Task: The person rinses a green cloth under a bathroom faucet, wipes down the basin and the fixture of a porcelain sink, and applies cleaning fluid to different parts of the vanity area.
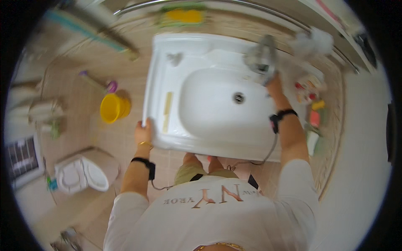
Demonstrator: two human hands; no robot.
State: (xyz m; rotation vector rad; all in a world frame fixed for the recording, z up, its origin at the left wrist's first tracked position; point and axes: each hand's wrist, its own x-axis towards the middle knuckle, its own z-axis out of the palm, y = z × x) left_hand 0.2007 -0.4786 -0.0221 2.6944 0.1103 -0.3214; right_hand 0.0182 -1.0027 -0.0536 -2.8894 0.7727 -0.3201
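Observation:
A white ceramic washbasin (204,103) with a metal drain (239,98) lies before me. My left hand (143,131) rests on its left rim, the thumb over the edge. At the basin's back right, my right hand (275,86) is closed on a blurred grey cloth (269,47). The cloth is beside the metal faucet (256,62), and motion blur hides where they touch. A yellowish strip (167,112) lies on the left ledge of the basin. Farther back on that ledge is a small blurred grey thing (174,58).
A yellow bucket (110,108) and a purple-ended brush (97,82) are on the left, with a toilet (73,176) nearer. A metal rail (220,2) runs behind the basin. Bottles and sponges (315,117) line the right wall. Cables hang from both wrist straps.

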